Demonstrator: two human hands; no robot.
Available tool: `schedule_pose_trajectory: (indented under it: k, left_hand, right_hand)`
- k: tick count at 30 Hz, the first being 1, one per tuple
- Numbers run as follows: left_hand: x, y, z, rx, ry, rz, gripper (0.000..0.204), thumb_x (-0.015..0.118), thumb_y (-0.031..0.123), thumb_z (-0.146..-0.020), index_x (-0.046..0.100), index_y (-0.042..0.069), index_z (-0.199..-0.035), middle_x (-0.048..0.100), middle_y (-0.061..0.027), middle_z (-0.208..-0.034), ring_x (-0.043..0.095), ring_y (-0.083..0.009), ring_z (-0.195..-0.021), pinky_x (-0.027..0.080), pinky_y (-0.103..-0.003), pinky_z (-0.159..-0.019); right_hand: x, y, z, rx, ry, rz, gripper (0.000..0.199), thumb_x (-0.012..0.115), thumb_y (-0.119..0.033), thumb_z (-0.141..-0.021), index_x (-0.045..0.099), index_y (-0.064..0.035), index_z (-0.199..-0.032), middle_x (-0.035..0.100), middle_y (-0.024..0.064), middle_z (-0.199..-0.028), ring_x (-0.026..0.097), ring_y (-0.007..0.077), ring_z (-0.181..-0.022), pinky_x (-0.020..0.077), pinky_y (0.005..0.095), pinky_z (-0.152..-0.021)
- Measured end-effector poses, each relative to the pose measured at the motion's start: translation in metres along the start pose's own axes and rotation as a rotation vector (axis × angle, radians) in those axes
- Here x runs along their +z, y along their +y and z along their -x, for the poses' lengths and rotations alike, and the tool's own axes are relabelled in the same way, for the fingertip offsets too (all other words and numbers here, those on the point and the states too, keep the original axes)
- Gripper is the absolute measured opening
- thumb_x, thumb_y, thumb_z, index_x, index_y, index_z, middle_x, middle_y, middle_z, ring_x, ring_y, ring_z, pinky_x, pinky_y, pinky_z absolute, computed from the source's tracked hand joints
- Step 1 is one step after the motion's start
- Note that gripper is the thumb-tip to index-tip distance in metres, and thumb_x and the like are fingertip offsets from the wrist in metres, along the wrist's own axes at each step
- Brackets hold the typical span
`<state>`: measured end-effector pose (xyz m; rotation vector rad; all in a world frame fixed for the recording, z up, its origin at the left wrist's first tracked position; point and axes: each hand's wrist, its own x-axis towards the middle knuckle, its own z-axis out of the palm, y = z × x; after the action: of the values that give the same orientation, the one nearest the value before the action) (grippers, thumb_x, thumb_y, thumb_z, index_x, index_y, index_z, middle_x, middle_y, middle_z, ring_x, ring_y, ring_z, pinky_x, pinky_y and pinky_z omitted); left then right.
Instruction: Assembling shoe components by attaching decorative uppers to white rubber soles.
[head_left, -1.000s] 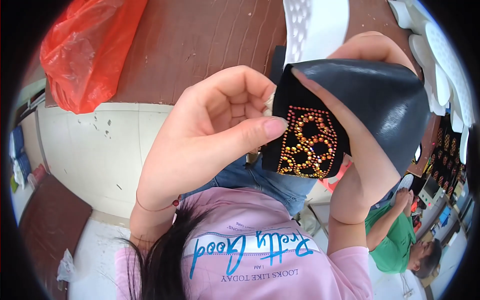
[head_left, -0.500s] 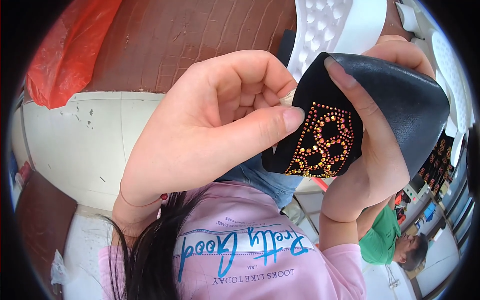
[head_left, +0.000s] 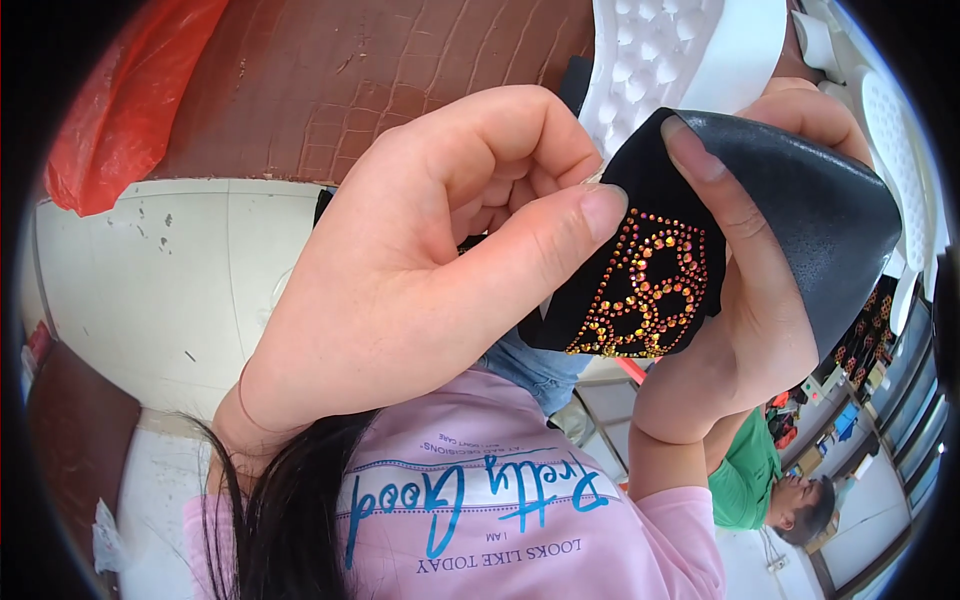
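Observation:
Close under the camera I hold a black leather-like piece (head_left: 810,200), curved like a shoe upper. An orange and gold rhinestone pattern (head_left: 650,290) of rings covers its front flap. My right hand (head_left: 760,340) grips the piece from the right, with its thumb lying across the top of the flap. My left hand (head_left: 420,290) comes in from the left with curled fingers. Its thumb tip presses on the flap's left edge, just beside the stones, and the fingers behind seem to pinch that edge.
Behind the hands lies a brown crocodile-textured sheet (head_left: 330,70), with a red plastic bag (head_left: 120,110) at the upper left. A white moulded part (head_left: 680,50) with bumps is at the top. Another person in a green shirt (head_left: 750,470) is at the lower right.
Both hands and the black piece have come closer to the camera and fill more of the view. The left thumb has stayed on the flap's edge.

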<state>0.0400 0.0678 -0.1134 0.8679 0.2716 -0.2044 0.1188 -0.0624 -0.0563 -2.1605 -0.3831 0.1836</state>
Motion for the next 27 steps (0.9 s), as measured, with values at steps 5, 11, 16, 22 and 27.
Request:
schedule_pose_trajectory:
  k: [5,11,16,22,27]
  left_hand:
    - [0.003,-0.002,0.004,-0.038,0.036,0.068,0.008,0.056,0.002,-0.087,0.055,0.001,-0.095,0.057,-0.0014,-0.083,0.047,-0.0047,-0.069,0.035,-0.014,-0.062]
    - [-0.014,-0.017,0.02,0.005,-0.132,-0.22,0.012,0.057,-0.001,-0.085,0.056,0.001,-0.097,0.058,-0.0033,-0.088,0.05,-0.0074,-0.074,0.036,-0.016,-0.066]
    - [-0.015,-0.022,0.019,-0.051,-0.166,-0.11,0.018,0.06,-0.003,-0.081,0.055,0.001,-0.097,0.058,-0.0046,-0.09,0.051,-0.0097,-0.078,0.039,-0.018,-0.071]
    - [-0.017,-0.02,0.021,-0.114,-0.15,-0.064,0.024,0.063,-0.001,-0.078,0.053,0.001,-0.1,0.057,-0.006,-0.094,0.052,-0.0109,-0.079,0.041,-0.019,-0.073]
    - [-0.008,-0.006,0.024,-0.056,-0.086,-0.243,0.037,0.066,0.002,-0.077,0.047,0.0,-0.109,0.056,-0.0089,-0.101,0.054,-0.0117,-0.08,0.042,-0.02,-0.075]
  right_hand:
    - [-0.006,0.027,0.0,-0.389,-0.013,0.235,0.013,0.066,-0.004,-0.073,0.072,-0.0031,-0.085,0.057,0.0063,-0.1,0.052,0.0157,-0.092,0.0386,0.026,-0.088]
    - [-0.008,0.021,0.002,-0.332,-0.077,0.245,0.013,0.066,-0.005,-0.073,0.072,-0.0036,-0.085,0.058,0.0059,-0.098,0.053,0.0152,-0.09,0.0394,0.025,-0.086]
    - [0.001,0.021,0.009,-0.294,-0.133,0.24,0.014,0.065,-0.005,-0.073,0.072,-0.004,-0.084,0.059,0.0055,-0.096,0.054,0.0147,-0.089,0.0403,0.0241,-0.084]
    - [-0.002,0.015,0.004,-0.255,-0.177,0.256,0.014,0.065,-0.006,-0.072,0.073,-0.0045,-0.084,0.061,0.005,-0.095,0.055,0.0141,-0.087,0.0414,0.023,-0.081]
    - [-0.003,0.009,-0.004,-0.244,-0.18,0.282,0.015,0.065,-0.007,-0.072,0.073,-0.005,-0.084,0.062,0.0046,-0.093,0.055,0.0137,-0.085,0.0422,0.0221,-0.079]
